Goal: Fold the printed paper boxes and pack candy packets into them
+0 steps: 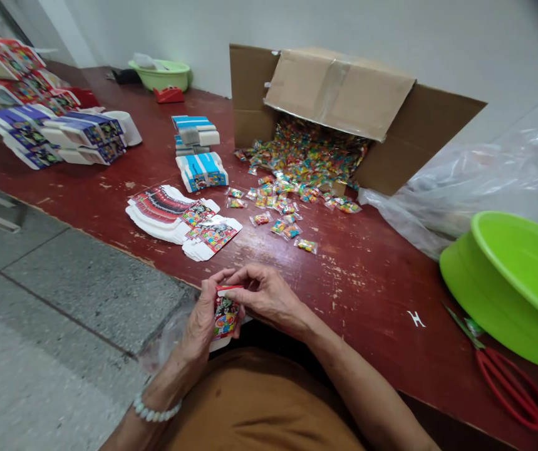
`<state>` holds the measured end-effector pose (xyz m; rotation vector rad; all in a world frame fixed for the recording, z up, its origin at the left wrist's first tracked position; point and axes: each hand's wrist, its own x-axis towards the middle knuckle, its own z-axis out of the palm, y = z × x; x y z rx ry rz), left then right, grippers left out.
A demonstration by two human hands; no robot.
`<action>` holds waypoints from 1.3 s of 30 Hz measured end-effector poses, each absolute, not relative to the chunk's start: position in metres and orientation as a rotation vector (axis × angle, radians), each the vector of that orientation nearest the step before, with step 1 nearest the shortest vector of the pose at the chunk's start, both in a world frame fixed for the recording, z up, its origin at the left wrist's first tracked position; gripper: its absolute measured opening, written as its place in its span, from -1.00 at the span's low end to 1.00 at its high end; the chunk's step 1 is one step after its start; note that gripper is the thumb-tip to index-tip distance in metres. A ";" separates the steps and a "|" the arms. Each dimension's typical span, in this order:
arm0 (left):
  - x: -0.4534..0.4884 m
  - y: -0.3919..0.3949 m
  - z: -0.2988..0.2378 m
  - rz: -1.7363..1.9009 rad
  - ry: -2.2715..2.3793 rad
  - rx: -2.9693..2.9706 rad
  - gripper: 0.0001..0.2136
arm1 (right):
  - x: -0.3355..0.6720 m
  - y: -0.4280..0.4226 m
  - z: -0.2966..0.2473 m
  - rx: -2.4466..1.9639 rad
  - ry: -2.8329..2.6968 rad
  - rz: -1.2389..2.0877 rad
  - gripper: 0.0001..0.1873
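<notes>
Both my hands hold a small printed carton [226, 315] just off the near edge of the red table [367, 275]. My left hand [201, 322] wraps round its side, fingers closed. My right hand [269, 294] pinches the red top flap of the carton. A fan of flat, unfolded printed cartons [179, 216] lies on the table beyond my hands. Several small bright candy packets [284, 207] are scattered in front of a tipped cardboard box [344, 94], which spills many more.
Stacks of blue folded cartons [200, 153] stand mid-table, more purple and red stacks [38, 119] at far left. Stacked green basins [513, 282] and red-handled scissors [508, 376] lie at right, clear plastic sheeting [485, 181] behind them. A green bowl [160, 74] and red tape dispenser [169, 94] sit at the back.
</notes>
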<state>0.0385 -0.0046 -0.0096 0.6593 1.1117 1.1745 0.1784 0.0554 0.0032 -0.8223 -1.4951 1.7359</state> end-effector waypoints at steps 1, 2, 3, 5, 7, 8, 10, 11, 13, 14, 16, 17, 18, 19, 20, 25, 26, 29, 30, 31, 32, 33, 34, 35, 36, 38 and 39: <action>0.038 -0.004 -0.010 1.165 1.102 0.682 -0.11 | 0.177 0.056 0.004 -0.809 -1.428 1.814 -0.68; 0.037 -0.004 -0.010 1.152 1.084 0.699 -0.10 | 0.176 0.057 0.005 -0.774 -1.352 1.900 -0.67; 0.036 -0.004 -0.010 1.137 1.063 0.708 -0.11 | 0.175 0.057 0.006 -0.723 -1.276 1.986 -0.66; 0.033 -0.005 -0.013 1.123 1.034 0.706 -0.12 | 0.174 0.058 0.007 -0.641 -1.164 2.096 -0.67; 0.031 -0.007 -0.016 1.120 1.034 0.700 -0.12 | 0.174 0.058 0.006 -0.631 -1.124 2.104 -0.68; 0.031 -0.008 -0.017 1.116 1.040 0.700 -0.11 | 0.175 0.058 0.005 -0.645 -1.136 2.084 -0.68; 0.031 -0.010 -0.020 1.086 1.047 0.705 -0.09 | 0.178 0.059 0.002 -0.658 -1.209 2.041 -0.68; 0.031 -0.011 -0.021 1.067 1.049 0.706 -0.09 | 0.180 0.059 0.002 -0.656 -1.265 2.028 -0.68; 0.031 -0.011 -0.022 1.037 1.047 0.718 -0.09 | 0.184 0.060 0.001 -0.664 -1.377 1.996 -0.66; 0.031 -0.012 -0.022 1.029 1.046 0.729 -0.08 | 0.185 0.060 0.002 -0.678 -1.417 1.965 -0.65; 0.029 -0.011 -0.022 1.014 1.045 0.755 -0.08 | 0.187 0.059 0.003 -0.710 -1.455 1.884 -0.63; 0.028 -0.011 -0.023 1.004 1.042 0.765 -0.09 | 0.187 0.059 0.003 -0.726 -1.455 1.851 -0.63; 0.027 -0.011 -0.023 0.994 1.043 0.773 -0.12 | 0.187 0.059 0.004 -0.744 -1.453 1.831 -0.65; 0.026 -0.011 -0.023 0.984 1.048 0.777 -0.15 | 0.187 0.059 0.005 -0.765 -1.459 1.829 -0.69; 0.026 -0.011 -0.022 0.974 1.054 0.783 -0.18 | 0.188 0.059 0.005 -0.786 -1.475 1.836 -0.72; 0.029 -0.012 -0.019 0.983 1.077 0.756 -0.23 | 0.193 0.062 0.008 -0.662 -1.656 1.876 -0.79; 0.031 -0.011 -0.018 1.002 1.084 0.733 -0.21 | 0.193 0.061 0.006 -0.643 -1.675 1.856 -0.80; 0.037 -0.010 -0.017 1.053 1.108 0.658 -0.17 | 0.190 0.054 -0.003 -0.703 -1.653 1.796 -0.82; 0.039 -0.010 -0.016 1.064 1.109 0.630 -0.17 | 0.188 0.051 -0.006 -0.741 -1.636 1.798 -0.83; 0.041 -0.010 -0.015 1.078 1.107 0.597 -0.18 | 0.188 0.049 -0.008 -0.777 -1.638 1.794 -0.84; 0.043 -0.010 -0.014 1.097 1.100 0.559 -0.20 | 0.188 0.049 -0.009 -0.812 -1.661 1.770 -0.83; 0.045 -0.012 -0.013 1.115 1.089 0.518 -0.22 | 0.190 0.050 -0.009 -0.846 -1.694 1.715 -0.82; 0.047 -0.014 -0.013 1.122 1.079 0.480 -0.23 | 0.195 0.054 -0.008 -0.884 -1.729 1.626 -0.81; 0.048 -0.017 -0.013 1.119 1.072 0.444 -0.23 | 0.202 0.061 -0.006 -0.936 -1.758 1.502 -0.80; 0.047 -0.020 -0.014 1.105 1.067 0.414 -0.24 | 0.211 0.069 -0.003 -1.012 -1.770 1.348 -0.79; 0.042 -0.029 -0.017 1.060 1.075 0.361 -0.31 | 0.236 0.091 0.000 -1.248 -1.762 0.992 -0.76; 0.036 -0.034 -0.019 1.040 1.088 0.330 -0.36 | 0.249 0.103 0.000 -1.396 -1.772 0.793 -0.75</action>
